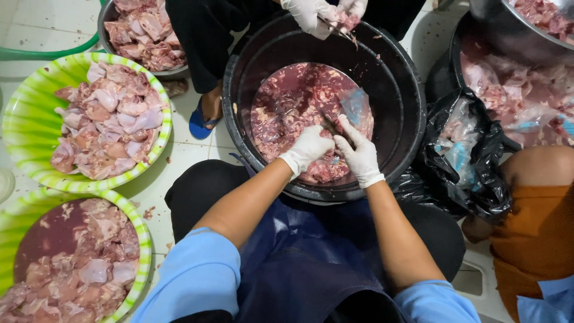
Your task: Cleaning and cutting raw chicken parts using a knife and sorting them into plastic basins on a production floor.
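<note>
The person sits over a big black tub [412,119] on the floor, both hands in white gloves. The left hand [308,148] is closed around a piece of raw meat [287,113] at the near side of the tub, about 6 o'clock in it. The right hand [359,152] is just beside it, touching it, and is closed on a dark thin tool [330,127]; I cannot tell what kind. The meat lies in dark red liquid, with a clear plastic bag [357,104] at 2 o'clock from the hands.

At 12 o'clock of the tub, another person's gloved hands [323,13] hold a small piece. At 9 o'clock stand two green bowls [24,128] with pale meat. At 3 o'clock lies a black bag [478,179].
</note>
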